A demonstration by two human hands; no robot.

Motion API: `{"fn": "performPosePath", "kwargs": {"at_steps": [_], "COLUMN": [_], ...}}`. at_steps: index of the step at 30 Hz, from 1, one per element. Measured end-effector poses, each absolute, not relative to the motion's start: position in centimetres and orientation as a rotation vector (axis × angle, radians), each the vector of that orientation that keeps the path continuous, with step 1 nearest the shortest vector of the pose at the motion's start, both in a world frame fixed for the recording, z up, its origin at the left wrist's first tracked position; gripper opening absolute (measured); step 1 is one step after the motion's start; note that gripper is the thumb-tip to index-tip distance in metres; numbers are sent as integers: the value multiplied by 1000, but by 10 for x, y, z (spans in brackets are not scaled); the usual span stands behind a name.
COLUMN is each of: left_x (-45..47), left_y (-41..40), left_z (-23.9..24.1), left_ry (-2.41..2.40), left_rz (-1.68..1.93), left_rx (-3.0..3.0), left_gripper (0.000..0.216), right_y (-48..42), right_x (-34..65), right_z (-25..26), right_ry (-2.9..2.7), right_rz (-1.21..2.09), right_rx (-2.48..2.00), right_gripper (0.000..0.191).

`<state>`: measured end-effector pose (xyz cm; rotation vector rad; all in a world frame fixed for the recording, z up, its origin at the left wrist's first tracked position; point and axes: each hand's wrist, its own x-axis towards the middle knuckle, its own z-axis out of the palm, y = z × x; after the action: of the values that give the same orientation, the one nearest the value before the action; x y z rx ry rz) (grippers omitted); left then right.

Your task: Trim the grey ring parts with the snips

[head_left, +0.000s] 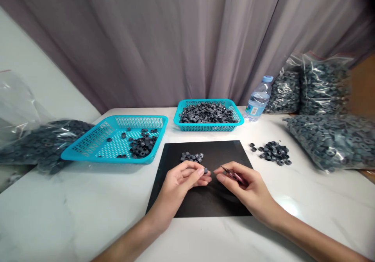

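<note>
My left hand (187, 176) pinches a small dark grey plastic ring (205, 170) between thumb and fingertips, over a black mat (205, 203). To its right, my right hand (241, 182) is closed around slim pink-and-dark tweezers (238, 178), their pointed end toward the left hand. The tweezers' tip and the ring are apart. Just beyond my left hand, a small pile of grey rings (191, 157) lies on the mat. Part of the tweezers is hidden in my palm.
A blue basket (114, 158) with some rings stands left; a fuller blue basket (208, 127) stands behind the mat. Loose rings (274, 152) lie to the right. A water bottle (258, 99), bags of rings (331, 140) and another bag (58, 140) flank the white table (88, 211).
</note>
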<state>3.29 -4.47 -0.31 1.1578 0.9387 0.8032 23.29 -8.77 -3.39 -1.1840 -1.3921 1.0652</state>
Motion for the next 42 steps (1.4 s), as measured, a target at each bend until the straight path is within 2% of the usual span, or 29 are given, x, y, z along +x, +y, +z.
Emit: {"fn": "performPosePath", "kwargs": {"at_steps": [19, 42], "left_x": [33, 31], "left_y": [-51, -48], "left_z": [5, 10], "left_ry": [865, 755], "left_rz": [605, 605], "left_rx": [1152, 1044], "left_gripper": [26, 16], "right_y": [-82, -91], "right_x": [234, 235], "right_z": [-33, -32], "right_ry": [-1349, -1375], "right_rz": [1259, 1133], "right_rx": [-1138, -1099], "right_gripper": [21, 14]}}
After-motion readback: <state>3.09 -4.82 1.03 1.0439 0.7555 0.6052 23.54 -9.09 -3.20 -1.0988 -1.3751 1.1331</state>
